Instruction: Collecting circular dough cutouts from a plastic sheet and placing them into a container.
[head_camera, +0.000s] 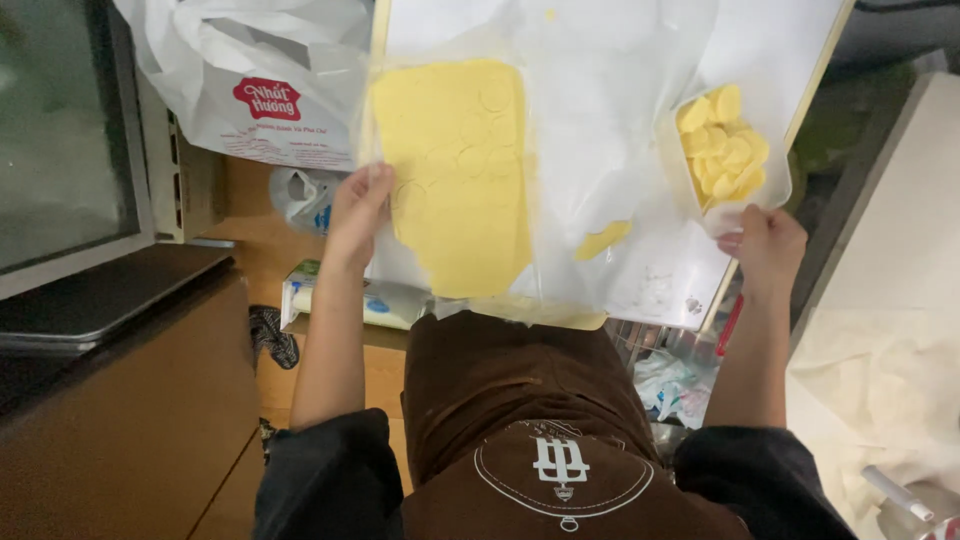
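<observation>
- The left hand (358, 212) rests on the left edge of a rolled yellow dough sheet (455, 175), fingers curled over the clear plastic film (600, 120) that the dough lies on; whether it pinches the film or only presses down, I cannot tell.
- The right hand (768, 245) is closed around the bottom edge of a clear plastic tub (780, 190), which holds a heap of cut dough rounds (725, 145) and sits at the right side of the white board (700, 270).
- The dough sheet lies left of centre on the board, with faint round cutter marks in its upper part. A small loose scrap of dough (603, 239) lies between the sheet and the tub.
- Risk, as I judge it: the board juts past the counter towards the brown apron (520, 400), so a tug on the film could slide the soft sheet off or tear it along the cutter marks.
- The tub is gripped only at one edge; a tilt could spill the rounds.
- The white shopping bag (260, 80) sits close to the dough's top left corner and could snag.
- Hard to make out: the board's far end is cut off at the top, the film's edges blur into the board, and the clutter (670, 385) below the board is unclear.
</observation>
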